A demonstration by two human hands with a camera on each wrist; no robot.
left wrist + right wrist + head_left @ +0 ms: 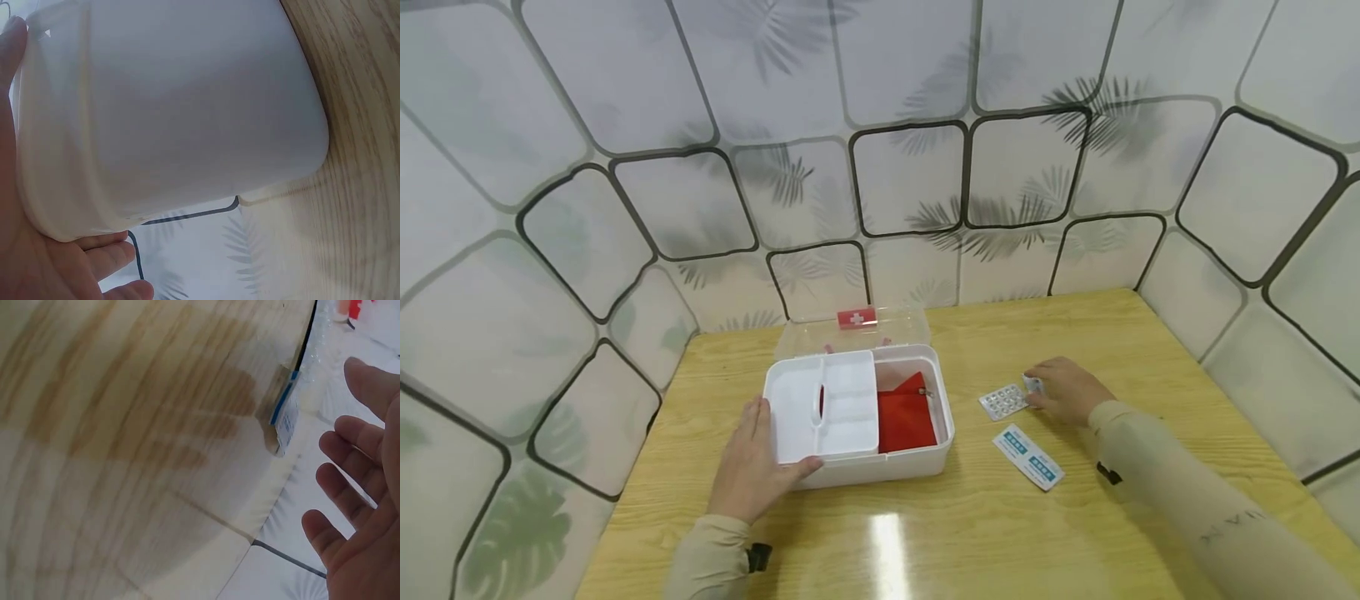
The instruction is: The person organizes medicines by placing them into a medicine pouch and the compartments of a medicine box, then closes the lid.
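A white first-aid box stands on the table, its clear lid tipped back. My left hand rests against the box's left front corner, thumb along the front rim and fingers along the side. Inside, a white tray covers the left part; a red fabric item lies at right. My right hand is around a small white-and-blue packet. In the right wrist view its fingers are loosely spread, apart from the packet. A silver blister pack of pills lies beside it.
A white-and-teal flat sachet strip lies in front of the blister pack. Patterned white walls border the wooden table at the back and both sides. A red cross label marks the lid.
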